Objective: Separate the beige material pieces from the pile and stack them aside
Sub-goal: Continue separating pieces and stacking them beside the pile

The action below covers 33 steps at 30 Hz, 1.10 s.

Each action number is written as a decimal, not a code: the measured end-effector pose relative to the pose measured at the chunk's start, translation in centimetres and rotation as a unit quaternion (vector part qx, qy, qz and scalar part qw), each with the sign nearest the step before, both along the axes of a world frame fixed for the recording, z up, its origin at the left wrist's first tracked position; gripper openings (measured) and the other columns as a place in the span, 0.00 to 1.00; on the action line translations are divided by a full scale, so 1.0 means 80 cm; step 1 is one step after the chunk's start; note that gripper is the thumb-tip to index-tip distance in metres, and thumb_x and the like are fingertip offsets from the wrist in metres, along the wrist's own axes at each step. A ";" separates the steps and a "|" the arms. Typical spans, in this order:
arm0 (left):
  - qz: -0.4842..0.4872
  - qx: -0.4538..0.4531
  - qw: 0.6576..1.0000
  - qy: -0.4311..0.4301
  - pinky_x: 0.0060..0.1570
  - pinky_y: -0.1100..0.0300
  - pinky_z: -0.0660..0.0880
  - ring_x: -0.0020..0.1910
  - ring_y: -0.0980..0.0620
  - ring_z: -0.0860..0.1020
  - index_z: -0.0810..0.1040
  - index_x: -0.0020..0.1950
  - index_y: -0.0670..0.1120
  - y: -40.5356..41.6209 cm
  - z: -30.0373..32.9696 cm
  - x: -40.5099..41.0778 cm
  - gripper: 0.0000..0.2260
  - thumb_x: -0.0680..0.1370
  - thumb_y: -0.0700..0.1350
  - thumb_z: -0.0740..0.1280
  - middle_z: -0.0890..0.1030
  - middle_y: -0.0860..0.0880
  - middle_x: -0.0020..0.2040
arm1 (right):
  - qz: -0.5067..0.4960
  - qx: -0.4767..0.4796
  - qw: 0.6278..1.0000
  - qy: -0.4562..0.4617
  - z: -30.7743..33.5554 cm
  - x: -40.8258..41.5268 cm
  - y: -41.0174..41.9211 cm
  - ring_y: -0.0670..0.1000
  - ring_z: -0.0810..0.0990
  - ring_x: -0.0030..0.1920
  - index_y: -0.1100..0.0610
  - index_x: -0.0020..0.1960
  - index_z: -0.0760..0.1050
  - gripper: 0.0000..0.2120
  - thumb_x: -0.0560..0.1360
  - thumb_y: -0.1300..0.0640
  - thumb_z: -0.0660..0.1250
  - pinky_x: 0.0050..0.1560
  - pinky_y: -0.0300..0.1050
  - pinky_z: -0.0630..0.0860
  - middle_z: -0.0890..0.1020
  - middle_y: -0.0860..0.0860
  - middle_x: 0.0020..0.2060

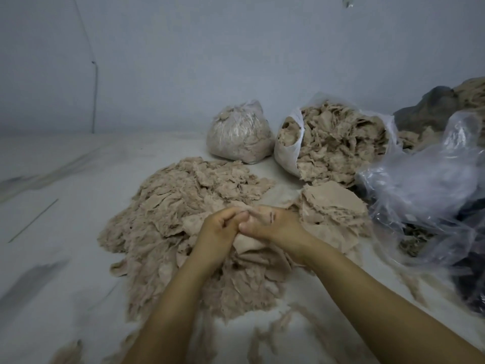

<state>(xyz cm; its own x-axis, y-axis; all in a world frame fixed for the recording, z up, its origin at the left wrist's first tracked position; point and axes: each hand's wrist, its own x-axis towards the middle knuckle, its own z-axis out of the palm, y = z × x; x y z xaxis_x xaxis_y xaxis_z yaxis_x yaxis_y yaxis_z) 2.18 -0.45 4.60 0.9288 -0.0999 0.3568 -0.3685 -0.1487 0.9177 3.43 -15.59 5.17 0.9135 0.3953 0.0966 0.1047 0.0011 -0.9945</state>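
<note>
A wide pile of frayed beige material pieces [183,206] lies spread on the pale floor in front of me. To its right sits a neater stack of beige pieces [333,206]. My left hand [220,229] and my right hand [273,224] meet over the pile's near side, fingers curled, both gripping one smooth beige piece [246,244] that hangs below them. The thumbs touch above it.
A tied clear bag of beige scraps [238,132] and an open white bag full of them [338,140] stand at the back. Crumpled clear plastic [430,190] and dark material [433,101] lie on the right. Loose shreds [275,329] lie on the near floor. A grey wall rises behind.
</note>
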 end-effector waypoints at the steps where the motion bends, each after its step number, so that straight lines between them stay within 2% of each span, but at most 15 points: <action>1: 0.023 0.019 0.999 -0.015 0.38 0.67 0.74 0.37 0.59 0.78 0.80 0.42 0.51 -0.003 0.000 0.005 0.12 0.80 0.39 0.61 0.82 0.56 0.36 | -0.009 -0.014 1.000 -0.018 -0.001 0.006 0.003 0.45 0.82 0.40 0.56 0.45 0.81 0.03 0.73 0.58 0.72 0.41 0.36 0.77 0.84 0.47 0.38; 3: 0.096 0.068 0.993 -0.032 0.32 0.65 0.68 0.29 0.60 0.72 0.76 0.38 0.51 0.000 -0.003 0.020 0.13 0.81 0.42 0.60 0.76 0.54 0.29 | -0.077 -0.009 0.996 -0.053 0.001 0.024 0.006 0.44 0.79 0.34 0.55 0.39 0.79 0.07 0.75 0.58 0.69 0.36 0.37 0.74 0.82 0.47 0.32; 6: 0.167 0.081 0.983 0.003 0.31 0.60 0.64 0.26 0.58 0.67 0.70 0.33 0.49 0.013 -0.008 0.045 0.15 0.81 0.45 0.60 0.70 0.53 0.27 | -0.139 0.059 0.988 -0.003 0.003 0.057 0.003 0.52 0.74 0.34 0.58 0.38 0.75 0.10 0.77 0.57 0.67 0.38 0.45 0.69 0.77 0.55 0.33; 10: 0.154 0.115 0.980 0.045 0.33 0.61 0.69 0.29 0.58 0.72 0.74 0.34 0.45 0.012 0.003 0.068 0.16 0.82 0.43 0.58 0.75 0.54 0.28 | -0.054 0.091 0.989 0.102 0.006 0.078 0.011 0.54 0.82 0.42 0.60 0.46 0.79 0.07 0.76 0.56 0.69 0.44 0.47 0.78 0.84 0.57 0.42; 13: 0.150 0.075 0.983 0.074 0.37 0.53 0.69 0.34 0.48 0.71 0.74 0.41 0.34 0.001 0.023 0.077 0.14 0.81 0.41 0.59 0.74 0.40 0.34 | -0.040 -0.005 0.997 0.065 0.019 0.084 0.013 0.53 0.84 0.47 0.58 0.49 0.82 0.08 0.72 0.55 0.73 0.46 0.44 0.81 0.86 0.54 0.45; 15: 0.176 0.015 0.980 0.091 0.35 0.59 0.70 0.31 0.52 0.73 0.74 0.38 0.36 -0.003 0.035 0.074 0.14 0.81 0.41 0.60 0.74 0.45 0.31 | -0.104 -0.011 0.992 0.067 0.025 0.086 0.009 0.54 0.83 0.50 0.58 0.52 0.82 0.09 0.75 0.56 0.70 0.50 0.44 0.80 0.86 0.53 0.47; 18: 0.262 -0.024 0.961 0.087 0.25 0.74 0.67 0.25 0.64 0.71 0.75 0.36 0.42 0.005 0.041 0.064 0.14 0.81 0.41 0.60 0.75 0.50 0.30 | -0.173 0.078 0.966 0.177 0.025 0.085 -0.002 0.57 0.82 0.53 0.62 0.58 0.79 0.16 0.75 0.53 0.70 0.58 0.52 0.78 0.83 0.56 0.53; 20: 0.267 -0.010 0.959 0.092 0.28 0.69 0.69 0.26 0.60 0.71 0.76 0.39 0.42 0.010 0.029 0.057 0.14 0.82 0.45 0.59 0.74 0.46 0.32 | -0.168 0.149 0.947 0.228 0.019 0.078 -0.006 0.59 0.83 0.48 0.63 0.54 0.80 0.13 0.75 0.55 0.70 0.56 0.58 0.78 0.84 0.59 0.48; 22: 0.172 -0.073 0.974 0.124 0.34 0.64 0.73 0.33 0.55 0.77 0.79 0.44 0.44 0.004 0.015 0.045 0.15 0.81 0.52 0.58 0.80 0.45 0.36 | -0.146 0.202 0.943 0.221 0.013 0.065 -0.002 0.57 0.84 0.42 0.59 0.49 0.82 0.07 0.75 0.58 0.69 0.47 0.53 0.80 0.85 0.60 0.44; 23: 0.113 -0.051 0.983 0.133 0.39 0.66 0.75 0.40 0.55 0.80 0.80 0.49 0.45 -0.001 0.006 0.036 0.15 0.80 0.54 0.60 0.83 0.48 0.42 | -0.141 0.222 0.944 0.201 0.008 0.057 0.001 0.56 0.84 0.40 0.58 0.48 0.82 0.05 0.76 0.59 0.68 0.44 0.51 0.80 0.85 0.59 0.43; 24: 0.056 -0.002 0.990 0.128 0.42 0.68 0.76 0.44 0.57 0.80 0.80 0.52 0.46 -0.008 -0.003 0.026 0.13 0.78 0.54 0.64 0.83 0.52 0.46 | -0.140 0.238 0.945 0.177 0.004 0.048 0.004 0.54 0.84 0.39 0.57 0.47 0.82 0.05 0.76 0.60 0.67 0.42 0.49 0.80 0.85 0.58 0.42; 26: 0.012 0.038 0.994 0.103 0.37 0.69 0.75 0.38 0.61 0.80 0.79 0.45 0.49 -0.020 -0.020 0.005 0.03 0.78 0.45 0.67 0.83 0.56 0.38 | -0.182 0.244 0.943 0.134 0.004 0.029 0.008 0.51 0.83 0.37 0.57 0.45 0.81 0.07 0.77 0.63 0.65 0.37 0.43 0.80 0.85 0.53 0.37; 28: 0.061 0.035 0.994 0.080 0.33 0.66 0.70 0.29 0.63 0.74 0.75 0.37 0.49 -0.015 -0.024 -0.008 0.11 0.79 0.41 0.65 0.76 0.57 0.29 | -0.263 0.223 0.932 0.108 0.010 0.010 0.001 0.49 0.81 0.32 0.56 0.40 0.79 0.10 0.76 0.67 0.64 0.31 0.38 0.77 0.83 0.49 0.30; 29: 0.088 0.042 0.993 0.072 0.33 0.64 0.67 0.29 0.61 0.71 0.74 0.35 0.48 -0.009 -0.023 -0.012 0.12 0.79 0.42 0.64 0.74 0.56 0.29 | -0.293 0.223 0.924 0.098 0.012 0.002 -0.006 0.49 0.79 0.30 0.55 0.38 0.78 0.11 0.76 0.67 0.64 0.30 0.37 0.76 0.82 0.49 0.29; 33: 0.193 0.101 0.974 0.068 0.36 0.56 0.63 0.37 0.49 0.71 0.70 0.36 0.46 0.011 -0.018 -0.008 0.13 0.81 0.42 0.60 0.72 0.49 0.34 | -0.351 0.251 0.897 0.097 0.013 -0.018 -0.038 0.45 0.81 0.31 0.49 0.40 0.75 0.14 0.79 0.65 0.62 0.39 0.44 0.79 0.83 0.42 0.29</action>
<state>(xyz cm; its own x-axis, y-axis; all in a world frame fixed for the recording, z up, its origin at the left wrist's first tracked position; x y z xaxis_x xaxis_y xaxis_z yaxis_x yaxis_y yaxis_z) 1.53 0.43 3.13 0.9483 0.2099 0.2379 -0.1273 -0.4353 0.8912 2.02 -18.65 6.22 0.9388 -0.3335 -0.0865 0.0800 0.4551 -0.8869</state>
